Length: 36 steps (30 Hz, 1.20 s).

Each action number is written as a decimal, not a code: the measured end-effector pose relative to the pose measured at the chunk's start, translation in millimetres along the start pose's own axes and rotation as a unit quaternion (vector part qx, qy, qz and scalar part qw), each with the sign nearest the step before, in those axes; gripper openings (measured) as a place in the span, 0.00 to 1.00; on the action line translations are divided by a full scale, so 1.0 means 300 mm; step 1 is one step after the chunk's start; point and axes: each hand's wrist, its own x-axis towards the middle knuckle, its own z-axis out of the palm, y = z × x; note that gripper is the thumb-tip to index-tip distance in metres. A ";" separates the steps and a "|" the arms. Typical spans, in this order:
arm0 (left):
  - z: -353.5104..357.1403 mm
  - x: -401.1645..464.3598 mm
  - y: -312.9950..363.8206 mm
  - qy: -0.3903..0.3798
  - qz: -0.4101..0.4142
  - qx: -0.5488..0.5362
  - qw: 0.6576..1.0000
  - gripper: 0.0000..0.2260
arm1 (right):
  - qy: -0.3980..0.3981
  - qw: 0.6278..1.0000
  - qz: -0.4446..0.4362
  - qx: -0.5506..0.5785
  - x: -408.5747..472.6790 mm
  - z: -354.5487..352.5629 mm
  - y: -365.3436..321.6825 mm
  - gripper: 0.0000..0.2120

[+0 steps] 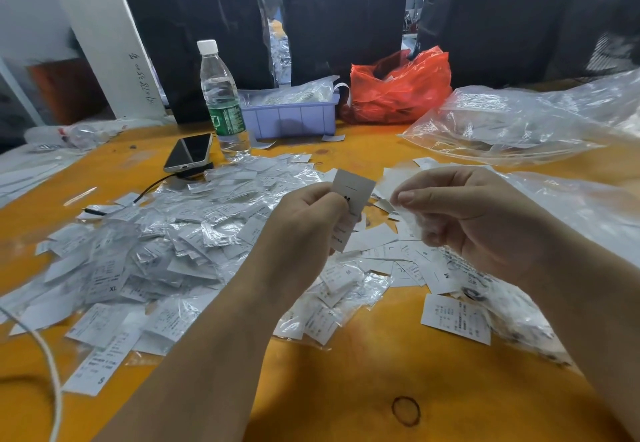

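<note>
My left hand pinches a small white size label printed with an M, held upright above the orange table. Just to its right, my right hand pinches a small clear plastic sleeve between thumb and fingers. Label and sleeve are a short gap apart. Below and to the left lies a big heap of bagged labels. Loose white labels are scattered under my hands.
A water bottle, a phone on a charger, a lilac tray, a red plastic bag and large clear bags stand at the back. A white cable runs at the left. A rubber band lies near the front edge.
</note>
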 end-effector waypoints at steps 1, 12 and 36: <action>-0.004 0.000 0.001 0.003 0.001 0.008 1.000 0.12 | -0.010 1.000 -0.002 -0.003 -0.001 0.000 -0.002 0.09; -0.018 -0.012 0.030 -0.021 0.086 0.093 0.992 0.10 | -0.140 0.990 -0.005 -0.007 -0.020 -0.017 -0.023 0.08; -0.006 -0.027 0.041 -0.049 0.110 0.170 0.978 0.17 | -0.171 0.984 -0.011 -0.055 -0.021 -0.012 -0.013 0.07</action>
